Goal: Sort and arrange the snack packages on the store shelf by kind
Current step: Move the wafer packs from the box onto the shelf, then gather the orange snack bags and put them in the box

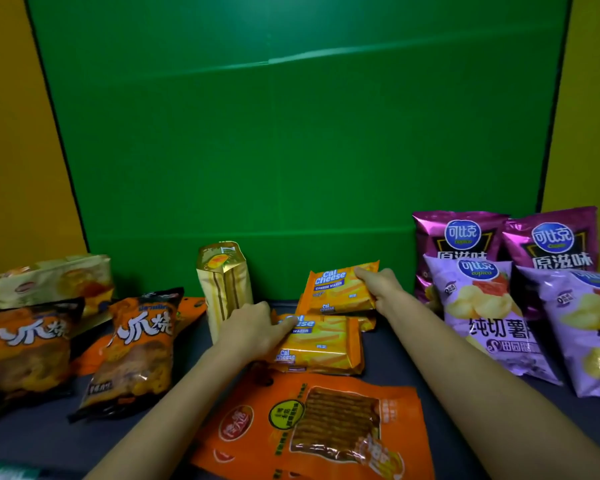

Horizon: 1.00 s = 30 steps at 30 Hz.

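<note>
Head view, hands (253,327) (378,284) covering corners of wafer packs (323,344) (340,292), orange pouch (257,434) cropped

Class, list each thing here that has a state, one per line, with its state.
Near orange Cal Cheese wafer packet: lying flat, left hand gripping its end.
Far orange Cal Cheese wafer packet: tilted up, right hand pinching its corner.
Tall gold foil pouch: standing upright.
Two orange-black snack bags: propped upright.
Large orange windowed pouch: lying flat.
Four purple crisp bags: propped upright.

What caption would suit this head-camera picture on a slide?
Sorting snacks: the right hand holds the rear Cal Cheese pack, the left hand grips the front Cal Cheese pack.
</note>
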Motion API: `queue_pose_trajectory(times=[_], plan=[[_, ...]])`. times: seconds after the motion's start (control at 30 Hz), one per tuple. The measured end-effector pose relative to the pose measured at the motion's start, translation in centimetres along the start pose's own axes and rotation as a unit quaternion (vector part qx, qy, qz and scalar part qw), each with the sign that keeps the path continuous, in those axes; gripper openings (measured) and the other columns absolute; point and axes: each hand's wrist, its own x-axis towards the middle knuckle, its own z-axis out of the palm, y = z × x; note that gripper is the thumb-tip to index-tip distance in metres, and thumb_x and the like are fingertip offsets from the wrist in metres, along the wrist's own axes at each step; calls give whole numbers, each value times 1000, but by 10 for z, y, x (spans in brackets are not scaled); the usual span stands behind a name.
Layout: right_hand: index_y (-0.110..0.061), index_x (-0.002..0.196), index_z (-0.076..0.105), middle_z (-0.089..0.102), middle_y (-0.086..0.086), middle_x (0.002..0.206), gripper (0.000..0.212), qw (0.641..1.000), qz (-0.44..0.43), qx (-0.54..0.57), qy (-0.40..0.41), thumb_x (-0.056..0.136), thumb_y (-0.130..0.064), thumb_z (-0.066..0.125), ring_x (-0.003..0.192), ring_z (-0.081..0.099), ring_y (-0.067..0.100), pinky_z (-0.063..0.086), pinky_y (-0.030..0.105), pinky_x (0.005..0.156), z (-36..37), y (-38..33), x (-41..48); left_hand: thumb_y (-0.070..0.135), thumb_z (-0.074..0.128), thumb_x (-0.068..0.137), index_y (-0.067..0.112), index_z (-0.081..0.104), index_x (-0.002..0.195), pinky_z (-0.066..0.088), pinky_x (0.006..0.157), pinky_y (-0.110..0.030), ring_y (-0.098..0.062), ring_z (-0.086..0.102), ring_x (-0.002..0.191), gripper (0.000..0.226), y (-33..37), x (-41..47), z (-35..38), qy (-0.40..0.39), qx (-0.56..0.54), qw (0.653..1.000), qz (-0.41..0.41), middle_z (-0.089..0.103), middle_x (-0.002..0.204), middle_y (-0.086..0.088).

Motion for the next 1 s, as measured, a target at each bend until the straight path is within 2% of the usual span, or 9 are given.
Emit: queue_pose_trajectory(times=[0.07, 0.17, 0.23, 0.37, 0.47, 0.57, 0.67, 0.87, 1.0], plan=[[14, 126, 40, 54, 27, 128, 62, 999, 3, -37, -6, 78, -11, 70, 104, 61, 32, 52, 40, 80, -1, 1, 1, 61, 42, 85, 12, 53, 93, 43, 74, -34, -32, 59, 101, 51, -1, -2, -3, 27, 23, 999, 18, 64, 107, -13], [13, 132, 31, 53, 26, 128, 66, 993, -4, -118, -19, 80, -5, 66, 97, 56, 27, 47, 34, 78, -3, -6, -9, 56, 41, 88, 12, 55, 101, 43, 72, -35, -30, 60, 100, 48, -3, -7, -9, 74, 66, 994, 43, 66, 106, -11], [11, 137, 26, 46, 26, 137, 68, 987, -23, -156, -12, 83, -7, 63, 113, 53, 31, 44, 36, 91, -6, -11, -11, 52, 40, 90, 14, 56, 101, 39, 68, -33, -29, 61, 99, 42, -4, -11, -14, 106, 76, 990, 58, 67, 105, -10], [-1, 134, 42, 46, 17, 141, 54, 967, -139, -208, -38, 85, -12, 62, 130, 42, 29, 33, 33, 106, -13, -27, -25, 51, 39, 90, 19, 61, 97, 44, 72, -33, -31, 62, 99, 39, -15, -25, -29, 151, 57, 986, 43, 68, 102, -9], [-7, 117, 58, 62, 9, 115, 33, 956, -222, -180, -69, 84, -10, 61, 116, 54, 24, 37, 32, 102, -11, -41, -46, 49, 40, 91, 21, 56, 83, 42, 64, -33, -30, 63, 89, 33, -35, -40, -43, 208, 16, 977, 46, 67, 89, -7], [-23, 91, 63, 62, -1, 89, 13, 939, -279, -166, -111, 84, -11, 62, 99, 62, 25, 45, 43, 100, 3, -54, -75, 47, 44, 90, 20, 62, 88, 41, 58, -31, -28, 62, 84, 32, -66, -58, -57, 277, -8, 961, 6, 67, 86, -5], [-31, 73, 59, 63, -4, 79, 23, 915, -323, -169, -175, 84, -11, 62, 78, 63, 17, 49, 40, 91, 23, -60, -111, 44, 49, 89, 19, 65, 88, 42, 62, -35, -34, 63, 88, 30, -104, -73, -72, 301, -38, 952, -25, 70, 88, -10], [-22, 90, 69, 67, -2, 89, 13, 854, -371, -258, -256, 84, -15, 61, 85, 62, 15, 49, 33, 90, 74, -56, -172, 40, 56, 86, 13, 64, 94, 40, 67, -37, -40, 61, 95, 29, -179, -94, -96, 324, -65, 936, -124, 70, 97, -16], [-13, 109, 65, 67, 1, 104, 27, 826, -360, -342, -266, 86, -26, 60, 93, 57, 12, 38, 21, 79, 116, -40, -198, 46, 58, 83, 6, 54, 99, 37, 70, -38, -40, 57, 100, 44, -235, -96, -103, 274, -82, 939, -189, 62, 106, -18]])
